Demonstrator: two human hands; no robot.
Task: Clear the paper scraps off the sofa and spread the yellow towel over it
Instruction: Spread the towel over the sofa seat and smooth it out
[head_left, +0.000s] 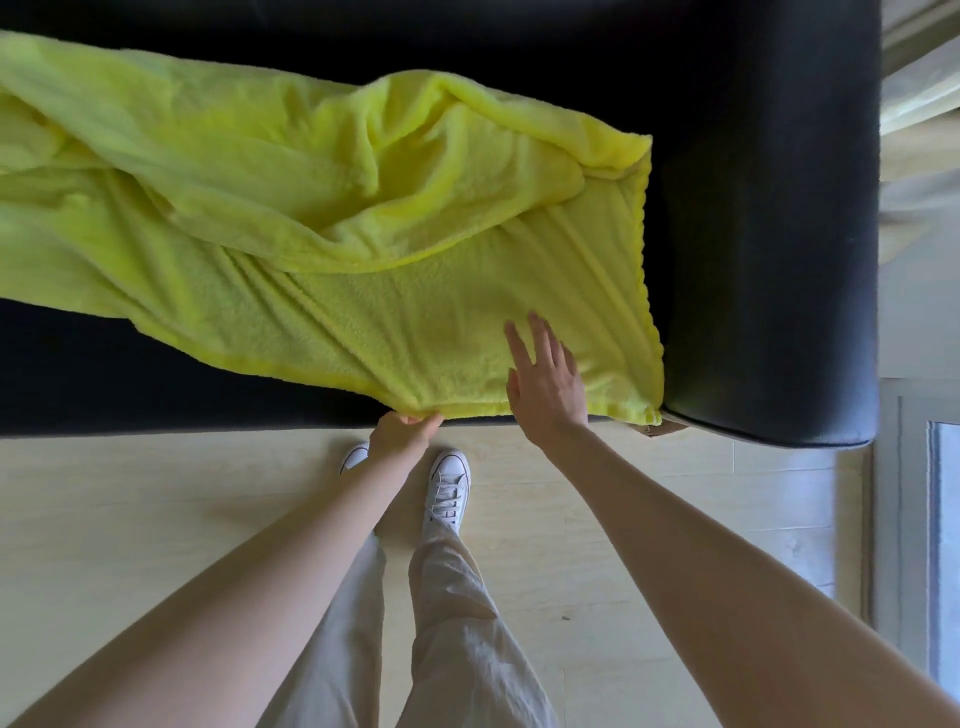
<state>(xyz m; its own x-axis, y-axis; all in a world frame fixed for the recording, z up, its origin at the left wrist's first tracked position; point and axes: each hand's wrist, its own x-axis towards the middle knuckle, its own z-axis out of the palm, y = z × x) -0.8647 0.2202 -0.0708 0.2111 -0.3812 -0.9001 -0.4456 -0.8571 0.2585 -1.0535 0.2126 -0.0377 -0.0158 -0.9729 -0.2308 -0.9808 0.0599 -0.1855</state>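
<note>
Yellow towel (332, 218) half-spread on black sofa (769, 260), 2 hands at its near edge.

Lying rumpled across the seat from 9 o'clock to 3 o'clock, bunched in thick folds toward 12 o'clock, flatter near the front; right edge just beside the armrest at 3 o'clock, near corner hanging at the seat's front edge. Left hand (402, 426) at 6 o'clock, pinching the towel's front hem, fingers curled around the fabric. Right hand (545, 379) at 4 o'clock, unclenched, fingers straight and spread, palm down on the towel, grasping nothing. Below, toward 6 o'clock: white sneakers (449, 486), light trousers (457, 623), pale wooden floor (130, 509). Window frame (914, 519) at 3 o'clock.
</note>
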